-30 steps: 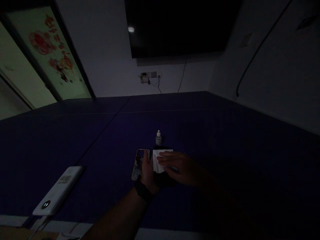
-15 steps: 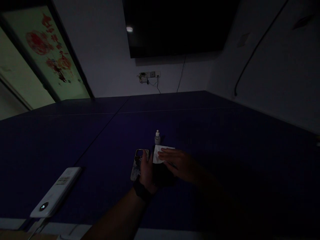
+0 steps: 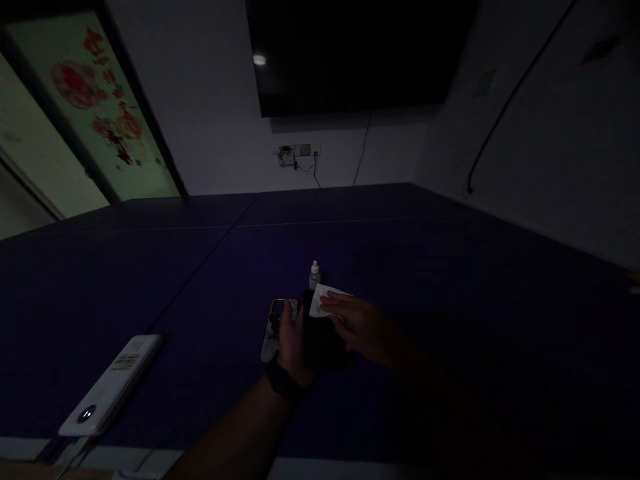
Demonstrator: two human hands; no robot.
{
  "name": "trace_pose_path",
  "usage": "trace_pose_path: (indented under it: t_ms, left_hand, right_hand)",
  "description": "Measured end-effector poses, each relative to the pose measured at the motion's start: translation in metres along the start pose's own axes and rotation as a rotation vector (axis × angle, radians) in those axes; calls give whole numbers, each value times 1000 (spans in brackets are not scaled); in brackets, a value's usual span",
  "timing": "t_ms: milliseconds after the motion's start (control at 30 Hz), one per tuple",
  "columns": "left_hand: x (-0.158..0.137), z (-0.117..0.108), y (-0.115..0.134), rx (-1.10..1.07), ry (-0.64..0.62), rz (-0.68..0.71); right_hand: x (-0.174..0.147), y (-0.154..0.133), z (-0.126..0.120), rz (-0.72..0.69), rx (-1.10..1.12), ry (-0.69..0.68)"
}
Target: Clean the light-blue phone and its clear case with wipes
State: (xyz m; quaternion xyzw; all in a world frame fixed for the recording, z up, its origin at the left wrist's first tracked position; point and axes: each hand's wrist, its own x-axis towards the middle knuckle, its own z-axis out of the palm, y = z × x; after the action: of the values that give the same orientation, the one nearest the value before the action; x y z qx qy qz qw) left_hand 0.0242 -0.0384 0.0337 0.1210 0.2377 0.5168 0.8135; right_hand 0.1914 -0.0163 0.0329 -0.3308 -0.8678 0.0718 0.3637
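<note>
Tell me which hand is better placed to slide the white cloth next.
Likely the right hand: its fingers lie on the white cloth, at the far end of the dark flat object. The left hand seems occupied holding that object's left side.

We have the phone (image 3: pixel 323 345) in our left hand (image 3: pixel 294 343), the wipe (image 3: pixel 319 305) over its far end under our right hand (image 3: pixel 357 323). On the table (image 3: pixel 410 260), the dropper bottle (image 3: pixel 315 275) stands just beyond this grip, the phone case (image 3: pixel 271 343) just left, the power bank (image 3: pixel 113 385) well left and nearer us.
</note>
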Motion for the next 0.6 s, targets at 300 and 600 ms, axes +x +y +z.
trace_pose_path:
  t_ms: [300, 600]
  left_hand:
    - [1, -1, 1, -19, -12, -15]
    - [5, -5, 1, -5, -20, 5]
  right_hand:
    - [0, 1, -9, -26, 16, -30]
    - [-3, 4, -3, -66, 68, -67]
